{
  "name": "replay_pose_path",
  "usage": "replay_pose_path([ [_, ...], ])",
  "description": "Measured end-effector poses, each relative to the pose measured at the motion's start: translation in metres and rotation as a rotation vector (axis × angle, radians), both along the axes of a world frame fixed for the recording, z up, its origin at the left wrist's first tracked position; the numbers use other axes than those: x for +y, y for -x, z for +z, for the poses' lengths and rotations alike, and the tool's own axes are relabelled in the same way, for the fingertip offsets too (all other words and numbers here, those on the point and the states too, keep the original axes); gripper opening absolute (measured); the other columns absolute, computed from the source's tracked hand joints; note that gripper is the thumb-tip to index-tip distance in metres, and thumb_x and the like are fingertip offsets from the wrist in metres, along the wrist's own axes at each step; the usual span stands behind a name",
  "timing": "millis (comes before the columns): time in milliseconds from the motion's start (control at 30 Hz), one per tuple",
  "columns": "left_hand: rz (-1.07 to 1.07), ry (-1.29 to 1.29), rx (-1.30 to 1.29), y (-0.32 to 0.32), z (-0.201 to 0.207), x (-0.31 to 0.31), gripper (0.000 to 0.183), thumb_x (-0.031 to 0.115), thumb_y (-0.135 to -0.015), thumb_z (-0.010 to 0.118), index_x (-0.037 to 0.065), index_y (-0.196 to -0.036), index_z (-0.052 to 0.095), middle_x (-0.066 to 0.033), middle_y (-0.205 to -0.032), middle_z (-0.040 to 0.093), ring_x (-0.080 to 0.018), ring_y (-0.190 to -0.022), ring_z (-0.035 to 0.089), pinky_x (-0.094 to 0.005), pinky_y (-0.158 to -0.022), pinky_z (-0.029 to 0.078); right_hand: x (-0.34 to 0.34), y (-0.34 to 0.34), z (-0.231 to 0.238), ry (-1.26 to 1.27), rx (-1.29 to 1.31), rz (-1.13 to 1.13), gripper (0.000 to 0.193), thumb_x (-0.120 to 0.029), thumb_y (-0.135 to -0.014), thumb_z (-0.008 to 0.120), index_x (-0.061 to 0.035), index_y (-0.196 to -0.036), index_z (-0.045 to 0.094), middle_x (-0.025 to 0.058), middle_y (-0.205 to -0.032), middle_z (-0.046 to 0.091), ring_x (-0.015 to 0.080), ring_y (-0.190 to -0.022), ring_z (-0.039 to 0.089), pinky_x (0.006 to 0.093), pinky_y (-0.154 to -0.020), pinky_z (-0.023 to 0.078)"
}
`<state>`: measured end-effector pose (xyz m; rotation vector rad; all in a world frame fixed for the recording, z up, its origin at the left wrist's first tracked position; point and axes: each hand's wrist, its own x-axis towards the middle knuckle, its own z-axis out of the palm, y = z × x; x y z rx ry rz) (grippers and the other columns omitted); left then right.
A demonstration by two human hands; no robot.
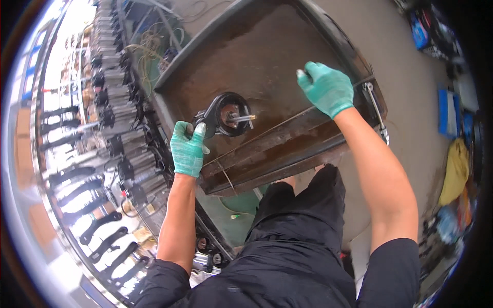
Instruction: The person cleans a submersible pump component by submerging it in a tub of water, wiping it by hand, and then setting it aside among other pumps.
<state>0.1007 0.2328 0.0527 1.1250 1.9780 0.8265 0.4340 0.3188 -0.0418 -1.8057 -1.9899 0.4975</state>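
My left hand (187, 151), in a green knit glove, grips the arm end of a black metal part (210, 115) over the worn brown workbench (246, 56). The far end of this part is a round black housing (224, 100) with a rusty centre. Out of that centre a bright metal shaft (241, 118) sticks toward the right. My right hand (328, 90), gloved the same way, is held above the right side of the bench, apart from the part. Its fingers are loosely bent, the thumb stands off from them, and I see nothing in it.
A long metal wrench (377, 110) lies along the bench's right edge. A raised dark rail (267, 138) crosses the bench near me. At left, a rack (110, 108) carries rows of black and metal parts. Blue bins (448, 113) and a yellow cloth (456, 172) are at far right.
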Motion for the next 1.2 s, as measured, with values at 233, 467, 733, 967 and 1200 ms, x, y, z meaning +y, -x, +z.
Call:
replay_pose_path([
  [233, 0.117, -0.146, 0.063, -0.017, 0.082, -0.054, 0.03, 0.016, -0.093, 0.076, 0.008, -0.086, 0.048, 0.003, -0.072, 0.046, -0.0038, -0.051, 0.045, -0.0212, -0.04, 0.04, -0.082, 0.074, 0.112, 0.102, 0.666, 0.422, 0.034, -0.029, -0.095, 0.068, -0.009, -0.122, 0.068, 0.0174, -0.103, 0.073, 0.0341, -0.088, 0.072, 0.0402, -0.078, 0.058],
  [467, 0.08, -0.177, 0.238, -0.042, 0.096, -0.088, 0.032, 0.014, -0.087, 0.08, 0.004, -0.082, 0.05, 0.0026, -0.074, 0.047, -0.0075, -0.067, 0.043, -0.0255, -0.059, 0.042, -0.114, 0.088, 0.111, 0.231, 0.747, 0.426, 0.024, -0.008, -0.099, 0.061, -0.0054, -0.123, 0.067, 0.018, -0.096, 0.07, 0.0295, -0.079, 0.067, 0.0349, -0.074, 0.053],
  [733, 0.014, -0.064, 0.206, -0.089, 0.076, -0.121, 0.028, 0.019, -0.085, 0.079, 0.004, -0.09, 0.055, -0.0119, -0.072, 0.059, -0.0263, -0.064, 0.057, -0.0383, -0.064, 0.049, -0.137, 0.047, 0.077, 0.674, 0.814, 0.326, 0.023, -0.008, -0.103, 0.059, -0.0084, -0.125, 0.067, -0.0048, -0.076, 0.056, 0.0034, -0.063, 0.046, 0.0221, -0.056, 0.041],
  [967, -0.057, 0.015, 0.127, -0.115, 0.023, -0.133, 0.023, 0.019, -0.086, 0.075, 0.006, -0.094, 0.059, -0.0159, -0.08, 0.068, -0.038, -0.077, 0.067, -0.044, -0.07, 0.053, -0.158, 0.018, 0.029, 0.763, 0.747, 0.257, 0.024, -0.011, -0.104, 0.058, -0.0087, -0.126, 0.067, -0.0041, -0.076, 0.057, 0.005, -0.061, 0.049, 0.0223, -0.055, 0.042],
  [1200, -0.242, -0.175, 0.067, -0.097, -0.004, -0.149, 0.024, 0.021, -0.088, 0.073, 0.004, -0.101, 0.062, -0.0183, -0.087, 0.069, -0.0393, -0.084, 0.068, -0.0445, -0.077, 0.054, -0.162, 0.013, 0.01, 0.828, 0.817, 0.187, 0.027, -0.016, -0.104, 0.058, -0.0111, -0.13, 0.064, -0.0041, -0.075, 0.056, 0.0052, -0.059, 0.047, 0.0227, -0.052, 0.041],
])
